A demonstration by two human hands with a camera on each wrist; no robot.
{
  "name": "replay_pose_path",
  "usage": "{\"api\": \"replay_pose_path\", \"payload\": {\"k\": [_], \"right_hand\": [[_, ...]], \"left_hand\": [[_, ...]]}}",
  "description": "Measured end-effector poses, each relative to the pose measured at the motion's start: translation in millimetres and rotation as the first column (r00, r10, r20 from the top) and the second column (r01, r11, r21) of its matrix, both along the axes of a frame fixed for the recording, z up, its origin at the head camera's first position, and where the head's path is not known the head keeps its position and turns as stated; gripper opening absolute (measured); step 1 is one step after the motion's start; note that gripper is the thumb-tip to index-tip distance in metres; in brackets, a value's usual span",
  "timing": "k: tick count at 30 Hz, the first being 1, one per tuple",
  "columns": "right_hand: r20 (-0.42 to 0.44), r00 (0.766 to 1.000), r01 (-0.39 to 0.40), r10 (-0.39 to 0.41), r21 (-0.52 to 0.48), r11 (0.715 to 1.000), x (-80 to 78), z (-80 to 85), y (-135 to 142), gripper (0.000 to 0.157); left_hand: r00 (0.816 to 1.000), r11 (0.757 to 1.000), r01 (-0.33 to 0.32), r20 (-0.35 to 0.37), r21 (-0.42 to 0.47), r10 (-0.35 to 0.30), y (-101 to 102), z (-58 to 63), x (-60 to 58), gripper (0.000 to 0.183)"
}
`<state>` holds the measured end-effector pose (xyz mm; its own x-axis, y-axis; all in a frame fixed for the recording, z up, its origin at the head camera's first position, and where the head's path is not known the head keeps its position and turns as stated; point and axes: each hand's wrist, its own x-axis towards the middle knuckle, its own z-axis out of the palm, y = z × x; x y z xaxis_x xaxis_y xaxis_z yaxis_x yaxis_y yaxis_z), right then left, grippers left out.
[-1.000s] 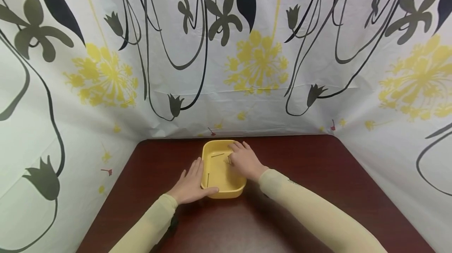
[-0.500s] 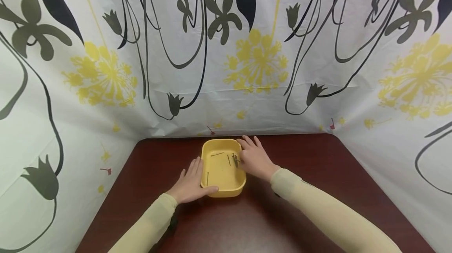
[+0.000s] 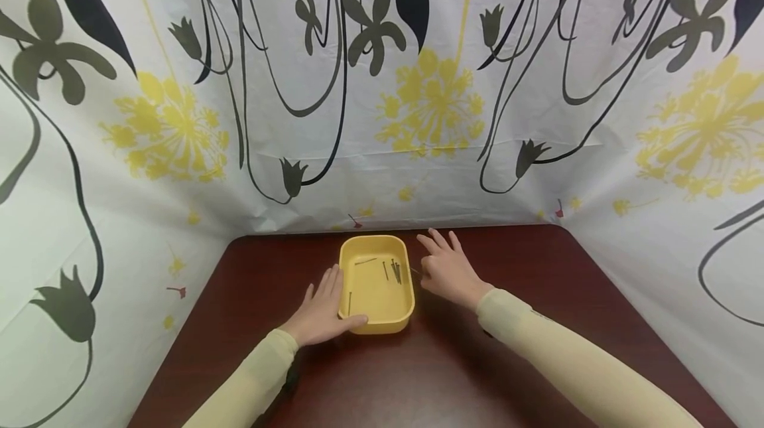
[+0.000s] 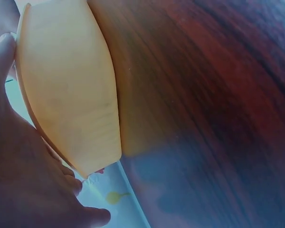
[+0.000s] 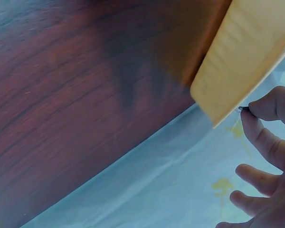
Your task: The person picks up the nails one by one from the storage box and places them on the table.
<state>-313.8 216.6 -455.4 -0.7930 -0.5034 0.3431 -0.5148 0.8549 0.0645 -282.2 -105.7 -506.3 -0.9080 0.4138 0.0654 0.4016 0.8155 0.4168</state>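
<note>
A yellow rectangular tray (image 3: 376,326) stands on the dark red-brown table. Several thin dark nails (image 3: 397,272) lie inside it, some bunched near the right wall and others apart. My left hand (image 3: 319,312) rests against the tray's left rim, fingers straight and thumb over the near left corner. Right of the tray, clear of its rim, my right hand (image 3: 449,273) pinches a thin nail (image 5: 243,108) between thumb and index finger. In the right wrist view only its dark end shows at the fingertips; the other fingers are spread.
The table (image 3: 382,381) ends at the back against a white curtain (image 3: 442,196) with flower prints. That curtain also hangs along the left and right sides.
My right hand has moved out of the tray to the right, over its rim, pinching a nail. The nails it covered now show. My left hand has stayed at the tray's left side.
</note>
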Motion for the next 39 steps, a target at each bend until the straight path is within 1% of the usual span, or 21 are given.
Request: {"api": "replay_pose_path", "payload": {"k": [9, 13, 20, 28, 39], "right_hand": [[0.003, 1.000, 0.031, -0.031, 0.010, 0.999, 1.4, -1.3, 20.9, 0.032], [0.003, 0.999, 0.047, -0.047, 0.033, 0.998, 2.8, -4.4, 30.6, 0.032], [0.015, 0.998, 0.055, -0.056, 0.049, 0.997, 5.2, -13.1, 45.9, 0.032], [0.028, 0.997, 0.076, -0.078, 0.064, 0.995, 11.2, -23.9, 66.1, 0.032], [0.043, 0.992, 0.114, -0.117, 0.053, 0.992, 16.9, -33.6, 85.3, 0.031]], "left_hand": [[0.999, 1.000, -0.004, -0.047, 0.006, 0.004, -2.4, -1.7, -1.9, 0.121], [0.999, 1.000, -0.002, -0.036, 0.001, 0.002, -2.6, -2.2, -2.7, 0.121], [1.000, 1.000, 0.000, -0.015, 0.019, 0.000, -1.0, 1.7, -0.3, 0.121], [1.000, 0.999, -0.008, -0.007, 0.036, 0.009, 0.8, -1.6, 1.0, 0.123], [1.000, 0.999, -0.007, 0.004, 0.042, 0.007, 0.7, -3.0, -0.3, 0.123]]}}
